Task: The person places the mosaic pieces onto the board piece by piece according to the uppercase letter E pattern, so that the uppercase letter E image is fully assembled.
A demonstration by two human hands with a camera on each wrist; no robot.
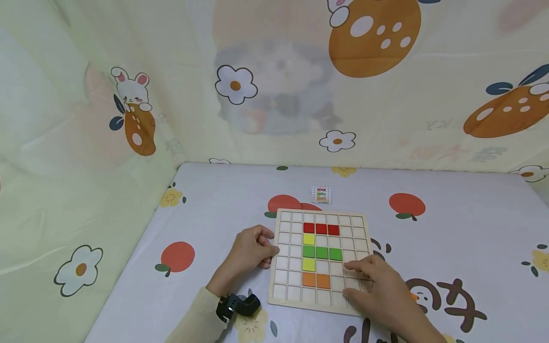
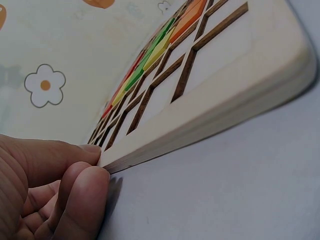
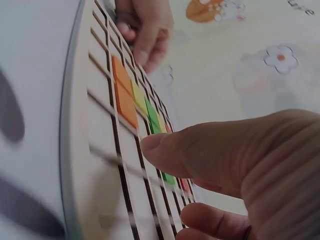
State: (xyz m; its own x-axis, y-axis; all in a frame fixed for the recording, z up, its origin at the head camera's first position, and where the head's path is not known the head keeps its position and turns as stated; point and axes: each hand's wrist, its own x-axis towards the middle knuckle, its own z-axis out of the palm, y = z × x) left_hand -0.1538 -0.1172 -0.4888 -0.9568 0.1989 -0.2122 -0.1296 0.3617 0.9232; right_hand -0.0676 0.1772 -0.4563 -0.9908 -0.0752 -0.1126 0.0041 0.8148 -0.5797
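Observation:
A wooden grid board [image 1: 296,299] with white cells lies flat on the table. Red squares [image 1: 321,229] form a row near its top, green squares [image 1: 322,253] another in the middle. Single yellow squares [image 1: 309,239] sit between the coloured rows, and two orange squares [image 1: 316,280] lie lower down. My left hand [image 1: 252,248] pinches the board's left edge, thumb and forefinger close together in the left wrist view. Over the board's lower right is my right hand [image 1: 381,290], thumb and fingers spread apart. Nothing shows between them; some fingertips are partly hidden in the right wrist view.
Behind the board lies a small pattern card [image 1: 321,195] with a coloured grid. A printed cloth [image 1: 223,190] covers the table, and patterned curtains [image 1: 274,109] rise at its back and left. A black wrist strap [image 1: 233,305] is on the left wrist.

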